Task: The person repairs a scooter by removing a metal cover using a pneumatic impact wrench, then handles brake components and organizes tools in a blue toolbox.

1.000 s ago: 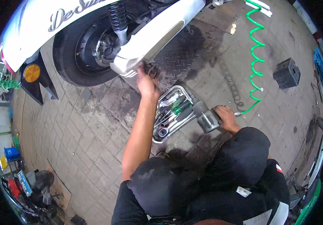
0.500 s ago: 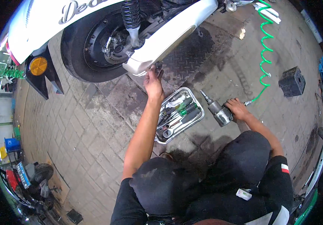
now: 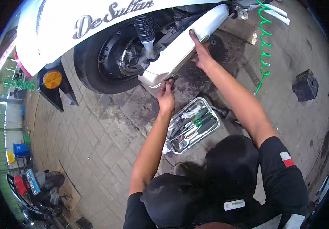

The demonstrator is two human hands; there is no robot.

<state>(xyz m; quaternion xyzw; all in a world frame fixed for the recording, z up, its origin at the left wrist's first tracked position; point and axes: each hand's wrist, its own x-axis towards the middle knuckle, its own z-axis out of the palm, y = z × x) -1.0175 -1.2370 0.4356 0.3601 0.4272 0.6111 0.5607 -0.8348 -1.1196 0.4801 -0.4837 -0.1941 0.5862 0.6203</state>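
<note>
Holding the long white cover (image 3: 179,51), we have our right hand (image 3: 201,49) clamped on its near edge, thumb laid over the face and fingers mostly hidden beneath. Our left hand (image 3: 166,91) is apart from it, at the cover's left end, fingers bent against the rim; we cannot tell whether they clamp it or only touch. The cover sits alongside the black wheel (image 3: 86,72) and coil spring (image 3: 144,27) of a motorbike (image 3: 31,53). Above the wheel we see dark, slanting script (image 3: 113,17) spread across the white body panel (image 3: 63,34). Our dark clothing (image 3: 282,179) shows a small white label (image 3: 234,205) with a green mark and fine print, and a red and white patch (image 3: 287,159) on the right sleeve. At lower left, another vehicle (image 3: 52,179) bears a blue and white number plate (image 3: 32,181) with printed characters. On the floor (image 3: 99,152) below our hands lies a metal tray (image 3: 218,123) of tools, including a green-handled screwdriver (image 3: 199,123). A power tool (image 3: 230,115) lies partly hidden behind our right arm (image 3: 244,99).
</note>
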